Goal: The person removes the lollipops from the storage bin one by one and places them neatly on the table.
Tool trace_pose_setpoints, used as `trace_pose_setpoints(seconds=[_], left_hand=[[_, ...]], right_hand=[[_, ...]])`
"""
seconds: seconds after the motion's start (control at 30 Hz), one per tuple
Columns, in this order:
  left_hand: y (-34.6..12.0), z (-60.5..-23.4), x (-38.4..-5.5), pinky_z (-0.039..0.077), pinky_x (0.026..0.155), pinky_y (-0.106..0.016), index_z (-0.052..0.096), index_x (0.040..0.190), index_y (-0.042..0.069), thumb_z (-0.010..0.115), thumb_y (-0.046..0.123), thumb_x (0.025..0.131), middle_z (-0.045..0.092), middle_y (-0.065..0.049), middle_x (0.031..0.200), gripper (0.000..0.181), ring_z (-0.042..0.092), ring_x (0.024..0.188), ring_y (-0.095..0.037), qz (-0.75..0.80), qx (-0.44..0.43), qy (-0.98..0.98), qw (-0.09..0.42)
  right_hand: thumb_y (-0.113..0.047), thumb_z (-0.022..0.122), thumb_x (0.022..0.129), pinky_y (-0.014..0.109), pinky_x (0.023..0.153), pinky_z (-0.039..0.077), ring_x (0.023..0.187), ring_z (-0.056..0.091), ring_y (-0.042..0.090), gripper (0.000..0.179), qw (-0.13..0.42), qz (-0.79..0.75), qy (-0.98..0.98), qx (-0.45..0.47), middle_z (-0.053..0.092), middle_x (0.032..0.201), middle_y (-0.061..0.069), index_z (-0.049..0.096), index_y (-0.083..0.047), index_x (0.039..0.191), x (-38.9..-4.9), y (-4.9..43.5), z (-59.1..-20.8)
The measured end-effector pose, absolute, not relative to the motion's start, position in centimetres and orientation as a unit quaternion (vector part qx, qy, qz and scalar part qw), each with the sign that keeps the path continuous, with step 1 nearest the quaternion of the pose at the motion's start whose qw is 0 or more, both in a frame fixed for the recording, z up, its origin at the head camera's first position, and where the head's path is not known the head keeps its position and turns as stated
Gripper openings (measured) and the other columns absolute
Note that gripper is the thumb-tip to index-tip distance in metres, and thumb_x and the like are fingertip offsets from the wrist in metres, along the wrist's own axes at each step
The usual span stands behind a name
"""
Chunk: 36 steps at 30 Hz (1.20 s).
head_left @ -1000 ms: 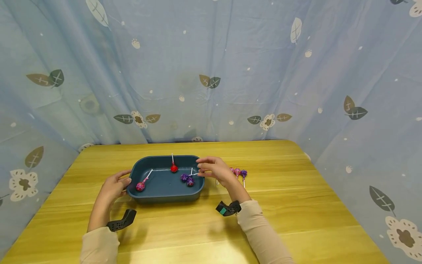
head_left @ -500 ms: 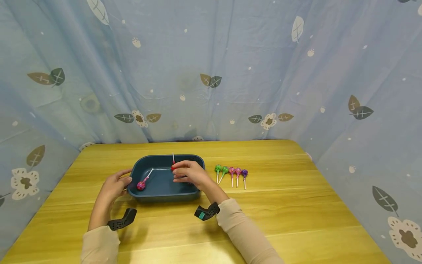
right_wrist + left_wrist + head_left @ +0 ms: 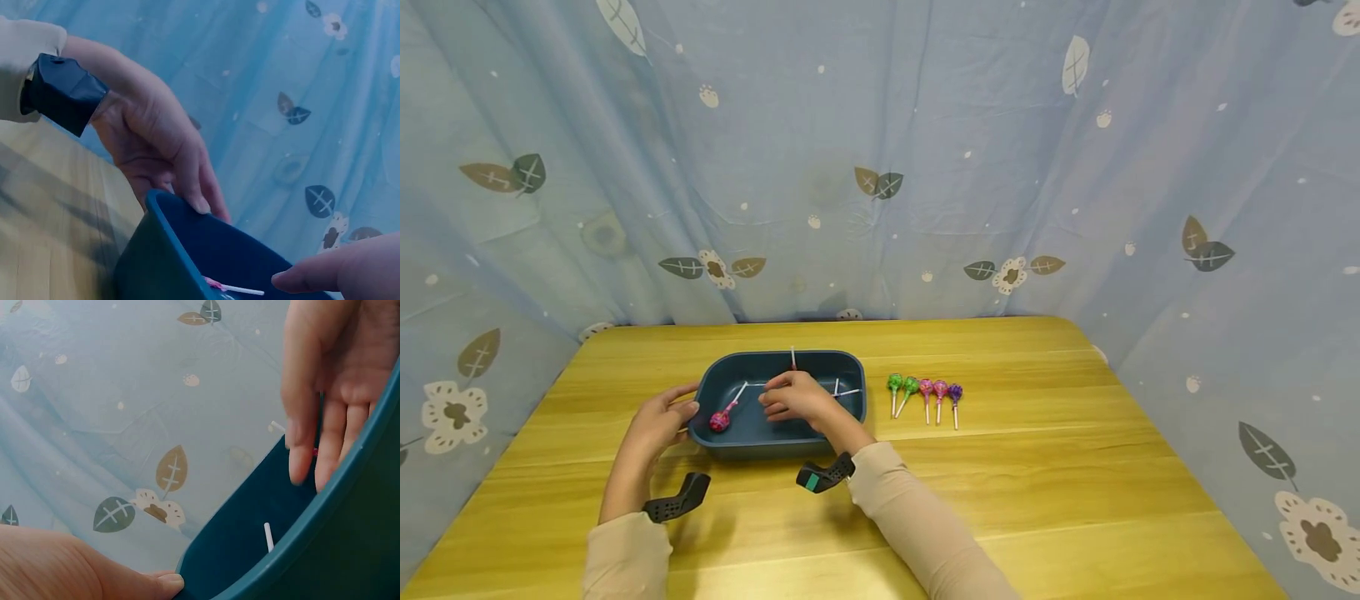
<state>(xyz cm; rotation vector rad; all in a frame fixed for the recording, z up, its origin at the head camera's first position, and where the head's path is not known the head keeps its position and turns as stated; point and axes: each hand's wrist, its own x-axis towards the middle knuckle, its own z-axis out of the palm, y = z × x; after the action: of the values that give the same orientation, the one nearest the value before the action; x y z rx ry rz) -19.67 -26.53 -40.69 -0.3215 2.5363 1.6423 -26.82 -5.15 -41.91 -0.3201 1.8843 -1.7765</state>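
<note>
A dark blue plastic box stands on the table. My left hand holds its left end, thumb at the rim and the other fingers along the outside. My right hand is over the inside of the box, its fingers loosely extended and nothing visible in them. Just left of those fingertips lies a pink lollipop, its white stick pointing up and right. The red lollipop at the back wall shows mostly its stick. Two white sticks stick out beyond my right hand, which hides the purple heads.
To the right of the box, a row of lollipops lies on the wooden table: two green lollipops, two pink lollipops and one purple lollipop. A blue patterned curtain hangs behind the table.
My right hand has moved left from the box's right rim to over its middle, uncovering the row of lollipops and covering the purple heads. My left hand has stayed at the left end.
</note>
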Motion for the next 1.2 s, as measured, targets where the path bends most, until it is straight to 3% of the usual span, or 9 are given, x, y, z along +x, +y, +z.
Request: trace_pose_setpoints(seconds=[0.4,0.87,1.2], left_hand=[[-26.6,-40.8,-19.6,0.052,0.070,-0.027,0.029,0.147,-0.008,0.043,0.009,0.103,0.043,-0.035,0.136,0.050,0.064,0.099,-0.024,0.554,-0.088,0.826,0.049],[-26.7,-40.8,-19.8,0.052,0.071,-0.026,0.028,0.148,-0.007,0.040,0.011,0.104,0.042,-0.034,0.138,0.050,0.063,0.098,-0.019,0.559,-0.082,0.823,0.059],[-26.8,-40.8,-19.9,0.053,0.076,-0.030,0.027,0.149,-0.007,0.040,0.013,0.104,0.039,-0.034,0.140,0.051,0.058,0.111,-0.033,0.552,-0.089,0.827,0.063]], right_hand=[[-0.001,0.050,0.099,0.048,0.080,0.052,0.102,0.063,0.039,0.025,0.348,-0.637,0.681,-0.095,0.065,0.101,0.025,0.057,0.014,0.118,-26.6,-8.4,-41.8],[0.004,0.056,0.093,0.042,0.075,0.055,0.095,0.066,0.034,0.020,0.325,-0.628,0.703,-0.076,0.067,0.091,0.015,0.067,0.009,0.109,-26.1,-10.2,-42.2],[0.004,0.063,0.089,0.039,0.074,0.055,0.086,0.068,0.029,0.014,0.318,-0.606,0.722,-0.099,0.069,0.084,0.011,0.072,0.010,0.099,-26.1,-11.1,-42.7]])
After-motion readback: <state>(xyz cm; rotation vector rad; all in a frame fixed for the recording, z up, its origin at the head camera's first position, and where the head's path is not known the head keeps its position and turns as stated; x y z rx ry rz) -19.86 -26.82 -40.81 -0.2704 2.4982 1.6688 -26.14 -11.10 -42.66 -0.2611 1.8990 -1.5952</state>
